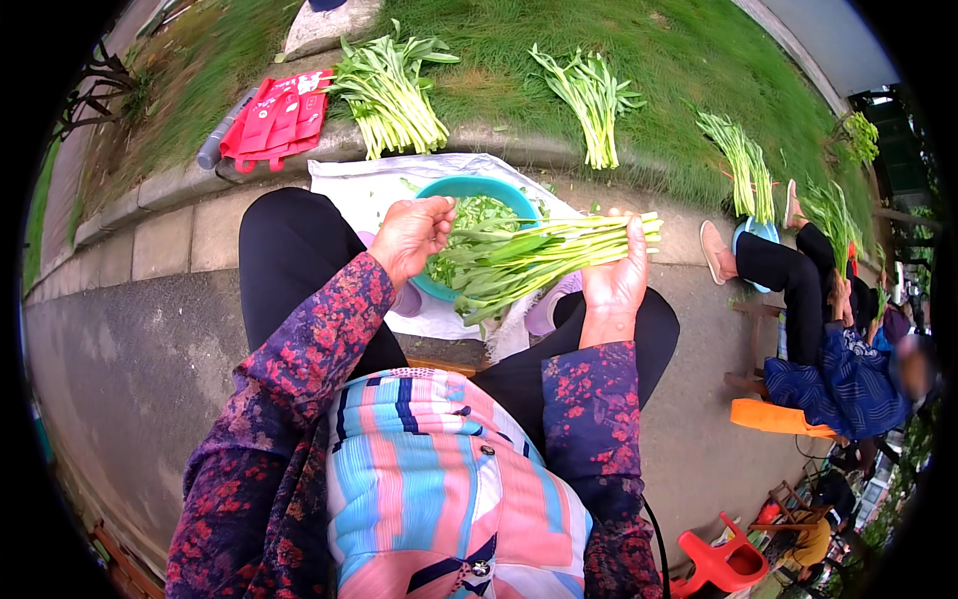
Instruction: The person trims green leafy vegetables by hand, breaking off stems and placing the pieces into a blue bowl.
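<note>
Leafy greens (534, 252) form a bunch clasped between thumb and fingers of the right grip (616, 280), leaves pointing left over a teal basin (469, 186) on a white sheet (344, 190). Just left, the left grip (414, 238) has fingertips pressed together; I cannot tell whether it pinches a stalk. Far left lies a red bag (279, 120).

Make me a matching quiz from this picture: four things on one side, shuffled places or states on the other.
1. person's bare right hand
2. round teal plastic basin
3. red fabric bag
4. red plastic stool

A. at the picture's lower right
B. holding long green leafy stems
C. beside the slim grey cylinder
D. on the creased white sheet, green leaves inside

Pairs: 1-B, 2-D, 3-C, 4-A
</note>
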`<action>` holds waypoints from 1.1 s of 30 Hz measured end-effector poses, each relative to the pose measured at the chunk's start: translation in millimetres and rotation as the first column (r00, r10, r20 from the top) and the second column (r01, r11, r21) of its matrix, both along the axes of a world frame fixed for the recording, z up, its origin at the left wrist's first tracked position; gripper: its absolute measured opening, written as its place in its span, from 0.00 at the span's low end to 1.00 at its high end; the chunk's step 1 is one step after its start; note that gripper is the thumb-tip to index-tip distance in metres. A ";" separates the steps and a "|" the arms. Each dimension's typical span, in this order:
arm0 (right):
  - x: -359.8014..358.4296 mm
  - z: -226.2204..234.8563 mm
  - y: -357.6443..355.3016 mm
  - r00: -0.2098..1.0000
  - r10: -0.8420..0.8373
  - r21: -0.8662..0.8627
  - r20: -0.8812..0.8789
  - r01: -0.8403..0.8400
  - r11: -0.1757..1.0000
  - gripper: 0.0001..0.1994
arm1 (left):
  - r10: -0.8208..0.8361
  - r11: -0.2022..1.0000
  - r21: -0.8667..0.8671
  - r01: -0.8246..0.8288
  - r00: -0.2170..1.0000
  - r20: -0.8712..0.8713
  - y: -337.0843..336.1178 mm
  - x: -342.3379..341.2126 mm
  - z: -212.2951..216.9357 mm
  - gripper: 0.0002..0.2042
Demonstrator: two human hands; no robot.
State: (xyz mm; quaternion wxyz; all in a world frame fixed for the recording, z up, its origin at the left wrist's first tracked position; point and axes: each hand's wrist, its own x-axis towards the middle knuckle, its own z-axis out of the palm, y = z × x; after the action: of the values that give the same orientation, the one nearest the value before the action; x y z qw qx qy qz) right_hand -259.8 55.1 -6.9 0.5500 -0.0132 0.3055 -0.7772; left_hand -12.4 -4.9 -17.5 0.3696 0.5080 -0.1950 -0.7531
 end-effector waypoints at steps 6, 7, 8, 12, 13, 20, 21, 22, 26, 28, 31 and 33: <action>0.1 4.3 2.8 0.990 0.132 0.003 -0.038 -0.132 0.991 0.11 | -0.170 0.940 -0.264 0.218 0.967 0.191 -5.3 7.6 -1.6 0.09; 2.7 5.5 3.7 0.987 0.158 0.004 -0.037 -0.157 0.988 0.11 | -0.229 0.906 -0.280 0.317 0.924 0.305 -6.0 9.4 -2.7 0.11; 5.1 6.4 4.4 0.982 0.183 0.005 -0.035 -0.183 0.983 0.11 | -0.278 0.865 -0.283 0.414 0.866 0.416 -6.4 9.8 -3.8 0.13; 7.4 -4.0 3.5 0.958 0.263 0.005 -0.112 -0.264 0.965 0.12 | -0.247 0.631 -0.451 0.631 0.714 0.655 -8.9 2.7 -2.2 0.19; 9.6 -4.3 3.4 0.950 0.291 -0.002 -0.113 -0.294 0.956 0.12 | -0.216 0.581 -0.486 0.653 0.699 0.681 -9.6 -3.4 4.6 0.18; 35.6 1.5 3.7 0.887 0.448 -0.046 -0.112 -0.455 0.889 0.11 | -0.641 0.631 -0.442 0.638 0.749 0.165 -9.9 -37.5 13.6 0.40; 39.9 2.6 4.0 0.878 0.465 -0.035 -0.116 -0.471 0.881 0.11 | -0.672 0.644 -0.425 0.636 0.736 0.085 -8.4 -40.1 10.6 0.42; 45.6 5.4 4.4 0.868 0.481 -0.023 -0.120 -0.487 0.873 0.10 | -0.688 0.652 -0.398 0.646 0.724 0.048 -6.8 -42.9 6.1 0.43; 54.9 4.3 5.2 0.799 0.576 -0.010 -0.172 -0.586 0.810 0.11 | -0.775 0.614 -0.442 0.654 0.605 -0.180 3.7 -51.0 9.8 0.36; 55.9 0.5 3.5 0.766 0.602 0.013 -0.225 -0.616 0.788 0.14 | -0.734 0.676 -0.398 0.620 0.615 -0.288 9.9 -49.3 8.1 0.35; 61.4 12.2 5.6 0.684 0.621 0.216 -0.383 -0.587 0.780 0.15 | -0.719 0.694 -0.373 0.616 0.584 -0.376 11.3 -40.8 5.5 0.31; 57.1 18.7 4.4 0.364 0.605 0.394 -0.708 -0.507 0.767 0.19 | -0.771 0.631 -0.369 0.683 0.502 -0.392 6.7 -36.3 1.9 0.30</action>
State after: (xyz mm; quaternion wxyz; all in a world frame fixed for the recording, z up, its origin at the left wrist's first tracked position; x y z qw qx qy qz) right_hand -202.7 59.5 11.8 0.5780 -0.4353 0.5380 -0.4324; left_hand -48.7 1.8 -15.5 0.0957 0.1238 -0.3459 -0.9251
